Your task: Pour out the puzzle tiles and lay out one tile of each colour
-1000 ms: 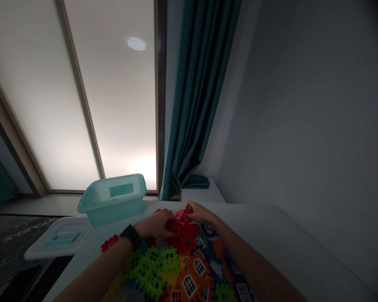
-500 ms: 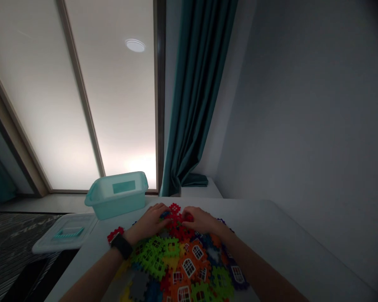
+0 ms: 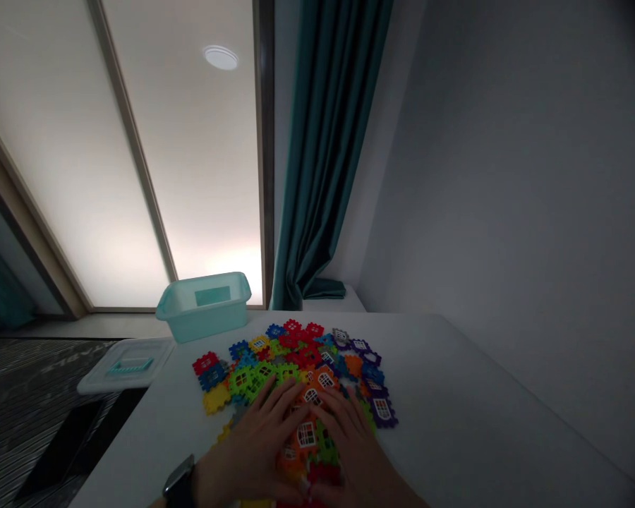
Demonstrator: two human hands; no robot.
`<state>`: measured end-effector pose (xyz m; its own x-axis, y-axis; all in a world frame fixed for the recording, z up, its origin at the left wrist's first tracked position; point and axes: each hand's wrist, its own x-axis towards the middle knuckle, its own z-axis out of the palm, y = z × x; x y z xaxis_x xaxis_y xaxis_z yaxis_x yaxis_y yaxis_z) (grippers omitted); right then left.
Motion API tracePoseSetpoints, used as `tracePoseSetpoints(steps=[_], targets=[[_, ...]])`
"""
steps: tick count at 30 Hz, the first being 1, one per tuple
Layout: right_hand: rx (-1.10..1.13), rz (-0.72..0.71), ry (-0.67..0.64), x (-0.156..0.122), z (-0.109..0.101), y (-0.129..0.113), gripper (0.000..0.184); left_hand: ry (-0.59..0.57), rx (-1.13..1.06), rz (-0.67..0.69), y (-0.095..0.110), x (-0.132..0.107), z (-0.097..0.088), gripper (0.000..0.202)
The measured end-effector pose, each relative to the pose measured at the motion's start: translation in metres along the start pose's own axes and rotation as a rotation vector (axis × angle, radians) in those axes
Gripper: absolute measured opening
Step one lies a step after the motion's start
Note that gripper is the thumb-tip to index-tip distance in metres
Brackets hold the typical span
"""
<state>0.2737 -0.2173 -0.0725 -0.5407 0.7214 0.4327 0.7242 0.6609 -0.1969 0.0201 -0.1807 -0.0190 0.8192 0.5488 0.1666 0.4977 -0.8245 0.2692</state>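
Observation:
A pile of colourful interlocking plastic tiles (image 3: 296, 360) with window shapes lies spread on the white table (image 3: 481, 423). My left hand (image 3: 254, 444), with a dark watch (image 3: 178, 487) on the wrist, rests flat on the near part of the pile, fingers stretched out. My right hand (image 3: 352, 441) lies flat beside it, fingers spread over orange and green tiles. An orange tile with a white window (image 3: 307, 434) shows between the two hands. Neither hand grips anything.
A pale teal plastic bin (image 3: 205, 305) stands at the table's far left corner. Its lid (image 3: 127, 363) lies on the left edge. A teal curtain (image 3: 322, 155) hangs behind, next to a bright window. A grey wall runs along the right.
Both hands have drawn back from the pile's far edge to its near side and flattened out. The red tiles they were pinching now lie at the far edge. The camera has tilted.

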Motion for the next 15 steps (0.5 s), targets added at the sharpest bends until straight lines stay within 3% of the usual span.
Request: tracePoseSetpoints(steps=[5, 15], targets=[[-0.043, -0.058, 0.026, 0.012, 0.022, -0.013, 0.109, 0.038, 0.098, -0.044, -0.007, -0.009, -0.001, 0.109], [-0.008, 0.113, -0.074, 0.047, 0.026, -0.026, 0.094, 0.125, 0.167, -0.116, -0.039, -0.022, 0.005, 0.087]])
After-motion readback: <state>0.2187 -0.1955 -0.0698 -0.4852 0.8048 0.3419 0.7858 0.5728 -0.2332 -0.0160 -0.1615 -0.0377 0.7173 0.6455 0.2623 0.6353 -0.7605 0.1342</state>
